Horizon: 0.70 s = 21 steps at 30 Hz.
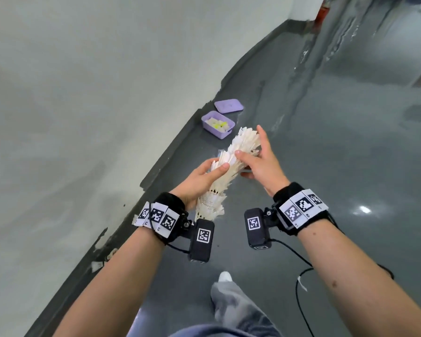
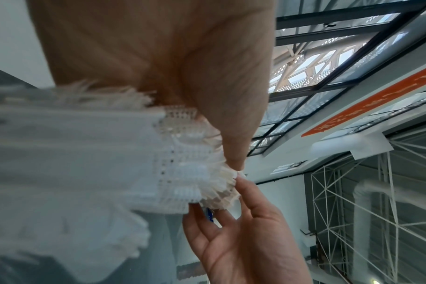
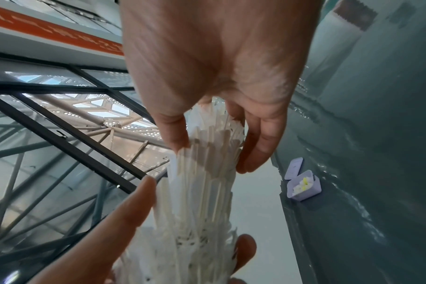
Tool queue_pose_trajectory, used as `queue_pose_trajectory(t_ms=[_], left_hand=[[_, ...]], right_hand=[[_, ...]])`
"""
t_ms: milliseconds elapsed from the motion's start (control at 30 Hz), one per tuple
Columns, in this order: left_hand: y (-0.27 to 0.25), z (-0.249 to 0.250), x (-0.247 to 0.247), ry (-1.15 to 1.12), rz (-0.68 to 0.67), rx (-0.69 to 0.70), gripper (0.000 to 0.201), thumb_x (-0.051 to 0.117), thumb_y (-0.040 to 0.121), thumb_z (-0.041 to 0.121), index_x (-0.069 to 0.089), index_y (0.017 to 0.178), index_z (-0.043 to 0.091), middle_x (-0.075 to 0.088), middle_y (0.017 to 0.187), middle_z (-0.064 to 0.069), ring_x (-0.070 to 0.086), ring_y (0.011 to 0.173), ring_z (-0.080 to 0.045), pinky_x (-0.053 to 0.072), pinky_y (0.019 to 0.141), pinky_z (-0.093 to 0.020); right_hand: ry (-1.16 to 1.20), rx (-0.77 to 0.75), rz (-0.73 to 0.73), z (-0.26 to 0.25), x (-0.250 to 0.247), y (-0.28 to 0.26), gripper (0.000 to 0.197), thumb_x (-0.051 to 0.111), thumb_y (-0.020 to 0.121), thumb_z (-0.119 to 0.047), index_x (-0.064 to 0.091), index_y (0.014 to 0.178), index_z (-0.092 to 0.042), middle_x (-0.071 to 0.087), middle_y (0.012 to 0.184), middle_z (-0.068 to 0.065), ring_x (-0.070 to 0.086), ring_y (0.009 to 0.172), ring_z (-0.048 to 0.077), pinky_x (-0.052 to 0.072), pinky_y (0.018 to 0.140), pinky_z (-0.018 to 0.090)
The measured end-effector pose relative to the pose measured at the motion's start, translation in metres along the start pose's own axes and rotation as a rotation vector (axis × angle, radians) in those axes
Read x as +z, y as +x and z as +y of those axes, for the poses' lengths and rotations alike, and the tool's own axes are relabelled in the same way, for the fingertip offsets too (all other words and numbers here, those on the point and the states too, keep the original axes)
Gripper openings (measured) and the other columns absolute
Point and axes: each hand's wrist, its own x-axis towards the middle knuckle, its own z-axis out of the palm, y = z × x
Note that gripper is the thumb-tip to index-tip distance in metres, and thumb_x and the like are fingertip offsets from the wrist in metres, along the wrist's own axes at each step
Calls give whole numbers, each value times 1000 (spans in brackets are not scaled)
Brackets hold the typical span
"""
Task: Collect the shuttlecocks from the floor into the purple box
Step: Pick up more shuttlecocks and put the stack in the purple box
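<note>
I carry a nested stack of white feather shuttlecocks point(image 1: 225, 171) in front of me, above the grey floor point(image 1: 326, 166). Its long axis runs from near-left, down by my left wrist, up to far-right. That far end points roughly toward the purple box point(image 1: 218, 124), which sits on the floor by the foot of the wall point(image 1: 83, 93), ahead and slightly left of my hands. The box is open and already holds some shuttlecocks, white with a bit of yellow. Its purple lid point(image 1: 228, 106) lies just beyond it.

My left hand point(image 1: 199, 182) wraps the lower middle of the stack, thumb across the feathers, and bears most of its weight. My right hand point(image 1: 259, 161) grips the upper part, thumb on the near side and fingers curled over the far side of the flared skirts. Neither hand is spread.

Both hands are well apart from the box, the right one slightly nearer. I judge the coming move to be a carry forward and down, keeping the stack's axis aimed at the opening.
</note>
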Motion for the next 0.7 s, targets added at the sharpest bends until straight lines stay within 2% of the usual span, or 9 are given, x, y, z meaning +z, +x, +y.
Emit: queue_pose_trajectory(t_ms=[133,233,333,400,467,500,567,634,700], left_hand=[[117,48,-2,-48,48,13,48,65,86,41,50,128,23,69,109,-10,68,87,-22,54,78,-39],[191,81,-10,-53,89,14,50,66,85,41,50,129,23,67,112,-12,68,83,-21,54,75,-37],[261,108,-21,-23,136,18,51,66,86,39,46,130,23,66,115,-10,67,81,-19,56,75,-36],[322,128,-31,-22,138,13,61,70,84,33,40,135,22,64,117,-8,67,86,-19,56,79,-37],[388,144,-45,-51,94,-19,85,80,72,17,30,141,22,61,119,-9,65,91,-21,55,80,-37],[417,152,-52,-68,65,-48,96,78,63,6,26,142,23,59,119,-11,64,93,-23,54,79,-38],[470,171,-65,-104,-16,-78,107,64,54,-9,20,144,27,53,126,-17,59,99,-28,52,78,-39],[530,196,-79,-114,-94,-83,112,56,51,-16,18,145,31,48,133,-19,55,104,-29,50,78,-38],[575,216,-88,-108,-152,-94,115,53,49,-20,19,145,35,50,129,-12,54,106,-27,50,78,-36]], right_hand=[[-40,-2,-45,-22,-29,131,85,69,79,-30,17,141,-54,56,132,-7,64,108,17,58,83,46],[-25,38,-33,-32,-39,217,81,68,85,-23,15,144,-39,58,129,1,66,102,18,60,78,39],[14,53,-1,-34,-44,298,67,70,82,-19,22,127,-29,61,122,10,69,98,24,60,79,43],[24,56,-5,-34,-49,367,65,72,78,-19,25,121,-30,61,120,12,68,99,27,59,79,48],[18,74,-2,-34,-54,437,66,72,80,-15,26,125,-31,61,120,13,68,99,29,59,78,49],[15,79,6,-36,-56,468,67,70,82,-12,26,128,-29,62,119,14,68,99,29,59,78,49],[10,79,16,-38,-62,523,66,68,85,-9,25,132,-25,63,116,13,67,97,27,59,78,47],[15,87,36,-44,-70,586,64,67,86,-8,26,133,-24,63,113,11,67,96,25,59,79,47],[10,104,27,-52,-77,633,64,66,87,-7,27,134,-24,63,107,8,66,94,23,59,79,46]])
